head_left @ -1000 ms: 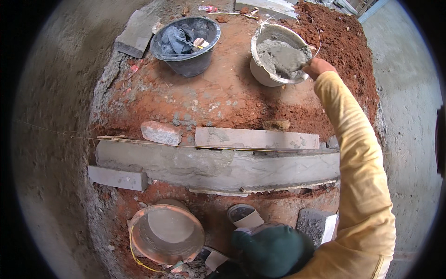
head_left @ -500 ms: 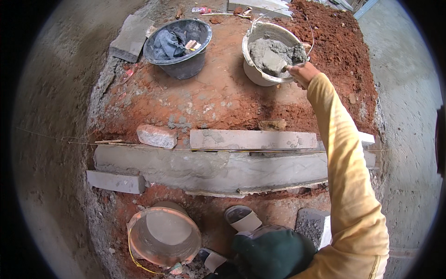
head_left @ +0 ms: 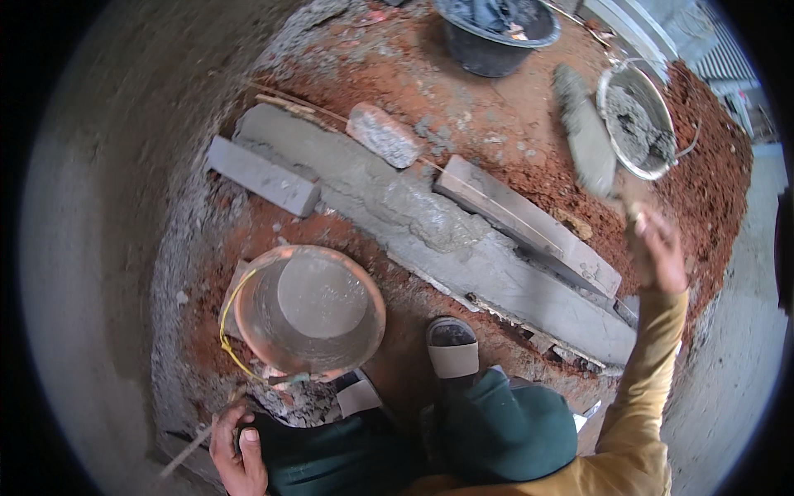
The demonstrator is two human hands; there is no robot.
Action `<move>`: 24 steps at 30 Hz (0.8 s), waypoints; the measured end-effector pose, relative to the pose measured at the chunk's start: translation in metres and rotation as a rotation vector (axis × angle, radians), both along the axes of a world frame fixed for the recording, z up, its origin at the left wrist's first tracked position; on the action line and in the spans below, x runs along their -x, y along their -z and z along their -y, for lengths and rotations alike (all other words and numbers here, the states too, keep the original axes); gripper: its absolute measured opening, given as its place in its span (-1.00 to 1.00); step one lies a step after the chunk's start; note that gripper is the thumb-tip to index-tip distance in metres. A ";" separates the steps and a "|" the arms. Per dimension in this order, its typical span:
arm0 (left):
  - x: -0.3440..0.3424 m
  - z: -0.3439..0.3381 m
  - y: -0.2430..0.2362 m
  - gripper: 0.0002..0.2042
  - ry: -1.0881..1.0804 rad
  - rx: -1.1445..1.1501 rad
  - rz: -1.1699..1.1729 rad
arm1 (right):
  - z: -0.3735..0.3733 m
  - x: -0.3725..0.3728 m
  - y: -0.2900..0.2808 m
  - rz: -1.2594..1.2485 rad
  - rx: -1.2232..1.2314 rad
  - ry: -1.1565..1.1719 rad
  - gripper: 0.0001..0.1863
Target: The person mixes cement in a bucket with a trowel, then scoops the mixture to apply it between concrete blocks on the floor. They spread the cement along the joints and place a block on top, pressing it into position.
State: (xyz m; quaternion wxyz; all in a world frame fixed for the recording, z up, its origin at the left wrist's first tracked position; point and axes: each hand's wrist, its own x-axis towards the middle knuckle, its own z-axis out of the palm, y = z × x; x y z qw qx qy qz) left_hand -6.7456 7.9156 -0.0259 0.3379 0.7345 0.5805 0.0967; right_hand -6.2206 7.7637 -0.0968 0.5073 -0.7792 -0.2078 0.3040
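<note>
My right hand (head_left: 662, 252), somewhat blurred, is closed round the handle of a trowel (head_left: 589, 153). Grey mortar lies along the blade, which is beside the whitish bucket (head_left: 612, 136) holding more mortar (head_left: 637, 120). My left hand (head_left: 237, 455) is low beside my left knee, thumb raised and fingers loosely bent, with nothing seen in it. A thin stick (head_left: 190, 450) passes close to its fingers. Between me and the bucket runs a low wall (head_left: 529, 285), its left and middle part coated with wet mortar (head_left: 438, 217).
A long block (head_left: 529, 223) and a rough stone chunk (head_left: 383, 135) lie along the wall's far side. Another block (head_left: 263, 175) rests on the near left. An orange-rimmed bucket (head_left: 376, 331) with greyish liquid stands before me. A dark tub (head_left: 488, 54) stands farther back. String (head_left: 496, 198) crosses above the wall.
My right hand has lifted the trowel out of the bucket with mortar on it and drawn nearer. My left hand has come into view. The whole view has turned, so the wall now slants.
</note>
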 end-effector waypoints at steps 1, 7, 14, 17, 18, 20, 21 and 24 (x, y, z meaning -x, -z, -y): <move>0.004 -0.001 0.000 -0.67 0.025 -0.004 0.012 | -0.003 0.020 0.003 -0.055 0.024 -0.096 -0.60; 0.019 0.000 -0.005 -0.63 0.027 -0.039 0.010 | -0.062 0.119 0.071 -0.519 0.035 -0.555 -0.62; 0.032 0.013 -0.023 -0.59 0.038 -0.052 -0.075 | -0.119 0.158 0.167 0.652 0.530 -0.598 -0.53; 0.035 0.014 -0.027 -0.60 0.024 -0.047 -0.016 | -0.137 0.160 0.180 0.550 0.512 -0.593 -0.52; 0.036 0.013 -0.028 -0.59 0.054 -0.070 -0.053 | -0.147 0.161 0.182 0.503 0.502 -0.634 -0.51; 0.035 0.011 -0.028 -0.60 0.010 -0.050 -0.062 | -0.163 0.162 0.185 0.480 0.530 -0.710 -0.50; 0.038 0.006 -0.029 -0.60 -0.011 -0.043 -0.067 | -0.169 0.162 0.186 0.503 0.571 -0.747 -0.50; 0.032 0.007 -0.027 -0.59 0.028 -0.039 -0.078 | -0.153 0.155 0.192 0.420 0.649 -0.771 -0.48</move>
